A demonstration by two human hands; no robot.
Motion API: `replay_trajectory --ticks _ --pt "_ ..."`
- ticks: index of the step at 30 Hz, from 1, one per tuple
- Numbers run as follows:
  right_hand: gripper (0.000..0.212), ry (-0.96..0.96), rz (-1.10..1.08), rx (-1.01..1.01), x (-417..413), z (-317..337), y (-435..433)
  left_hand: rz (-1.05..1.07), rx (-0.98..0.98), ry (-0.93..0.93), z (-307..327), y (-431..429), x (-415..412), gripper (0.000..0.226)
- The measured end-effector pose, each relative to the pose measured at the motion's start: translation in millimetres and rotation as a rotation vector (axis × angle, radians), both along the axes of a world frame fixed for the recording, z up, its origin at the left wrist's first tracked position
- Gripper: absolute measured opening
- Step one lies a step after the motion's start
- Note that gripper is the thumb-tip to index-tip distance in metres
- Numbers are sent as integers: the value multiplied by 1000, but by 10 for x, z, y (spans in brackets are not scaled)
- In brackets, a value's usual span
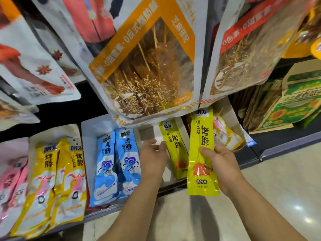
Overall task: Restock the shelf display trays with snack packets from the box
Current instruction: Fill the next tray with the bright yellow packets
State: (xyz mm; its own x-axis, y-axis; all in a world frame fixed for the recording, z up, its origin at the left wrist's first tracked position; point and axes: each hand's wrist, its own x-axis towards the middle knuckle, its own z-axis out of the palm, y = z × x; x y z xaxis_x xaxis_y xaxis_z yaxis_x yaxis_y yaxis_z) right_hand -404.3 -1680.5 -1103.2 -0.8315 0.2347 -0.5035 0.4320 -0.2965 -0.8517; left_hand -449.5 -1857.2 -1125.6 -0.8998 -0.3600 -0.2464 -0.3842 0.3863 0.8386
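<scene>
My right hand (219,164) grips a long yellow-green snack packet (202,153) by its middle, upright, in front of the shelf edge. A second yellow-green packet (175,150) leans inside a white display tray (147,132). My left hand (152,157) reaches into that tray with fingers relaxed, its fingertips by the leaning packet's left edge; it holds nothing. To the left, two blue packets (118,164) lie in another white tray (86,136).
Yellow packets (57,180) and pink packets (12,181) fill trays further left. Large hanging snack bags (147,66) overhang the trays from above. A tray with mixed yellow packets (225,134) sits right, and green cartons (291,101) stand beyond it. Pale floor lies below.
</scene>
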Motion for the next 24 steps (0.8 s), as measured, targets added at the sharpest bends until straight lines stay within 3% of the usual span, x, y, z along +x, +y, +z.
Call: replay_trajectory --ticks 4,8,12,21,24 --pt "13 16 26 45 -57 4 -325 101 -184 152 93 -426 129 37" --pt "15 6 130 69 -170 -106 -652 -7 -237 67 3 -709 100 54" --pt "58 -26 240 199 -374 -349 -953 -108 -265 39 -46 -795 24 37" --pt "43 -147 391 564 -657 -751 -1296 -135 -195 30 -118 -887 -22 32" --pt "54 -167 411 743 -621 -776 -1348 -110 -169 33 -134 -863 -10 29"
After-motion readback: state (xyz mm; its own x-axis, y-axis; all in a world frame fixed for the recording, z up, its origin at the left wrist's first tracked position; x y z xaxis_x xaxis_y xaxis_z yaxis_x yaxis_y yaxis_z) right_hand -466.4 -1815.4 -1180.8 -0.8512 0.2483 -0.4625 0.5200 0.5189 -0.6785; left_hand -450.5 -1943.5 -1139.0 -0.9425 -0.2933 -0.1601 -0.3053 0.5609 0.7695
